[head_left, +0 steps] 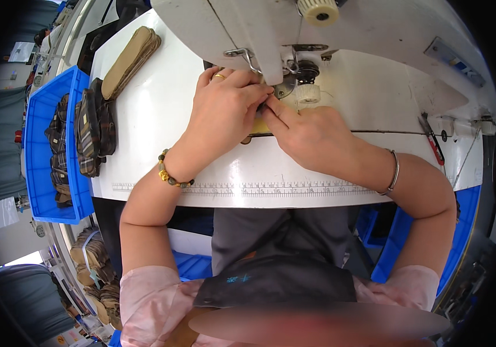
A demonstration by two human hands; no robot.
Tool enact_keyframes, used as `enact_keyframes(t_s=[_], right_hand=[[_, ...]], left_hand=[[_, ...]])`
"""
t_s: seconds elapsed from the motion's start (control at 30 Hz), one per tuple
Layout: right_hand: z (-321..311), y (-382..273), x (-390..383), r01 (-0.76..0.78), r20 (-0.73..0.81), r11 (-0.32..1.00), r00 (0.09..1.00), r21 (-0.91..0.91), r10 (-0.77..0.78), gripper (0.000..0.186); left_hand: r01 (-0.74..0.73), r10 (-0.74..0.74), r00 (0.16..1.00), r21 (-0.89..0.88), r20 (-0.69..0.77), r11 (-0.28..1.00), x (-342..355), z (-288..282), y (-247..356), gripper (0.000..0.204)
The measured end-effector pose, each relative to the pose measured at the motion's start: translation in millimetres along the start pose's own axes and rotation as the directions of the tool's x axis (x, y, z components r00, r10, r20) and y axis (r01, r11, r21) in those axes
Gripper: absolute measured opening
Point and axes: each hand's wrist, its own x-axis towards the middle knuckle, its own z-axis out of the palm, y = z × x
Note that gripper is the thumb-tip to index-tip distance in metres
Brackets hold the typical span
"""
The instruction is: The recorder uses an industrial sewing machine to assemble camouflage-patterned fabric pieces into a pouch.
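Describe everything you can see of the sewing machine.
The sewing machine has a smooth, white, painted-looking body that runs out of the top of the view above a white table. A ribbed cream knob projects up top; a smaller ribbed knob sits lower, beside bent metal wire. The left hand and right hand crowd its needle area, hiding the needle; contact is unclear.

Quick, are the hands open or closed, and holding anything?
Left hand: partly curled under the sewing machine; its grip can't be told.
Right hand: partly curled, pointing toward the left; its grip can't be told either.
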Motion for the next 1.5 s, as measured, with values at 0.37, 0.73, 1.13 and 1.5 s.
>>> enact_keyframes(t_s=[0.37, 0.73, 1.13, 1.5], right_hand=[[2, 1, 0, -0.02, 0.02, 1.0, 1.0, 0.01, 0.02, 0.029], [1, 1, 0, -0.044, 0.034, 0.999, 0.998, 0.016, 0.044, 0.03], [2, 8, -3, -0.027, 0.018, 1.0, 0.999, 0.016, 0.027, 0.035], [-8, 9, 2, 0.005, 0.02, 0.999, 1.0, 0.04, -0.006, 0.026]], left_hand=[[-0.011, 0.011, 1.0, 0.03, -0.009, 0.999, 1, 1, 1, 0.022], [-0.002, 0.002, 1.0, 0.042, 0.003, 0.999, 0, 5, 0, 0.018], [-0.077, 0.074, 0.997, 0.077, 0.035, 0.994, -6, -21, -1, 0.047], [-0.233, 0.231, 0.973, 0.153, 0.027, 0.961, 2, -8, -22, 0.042]])
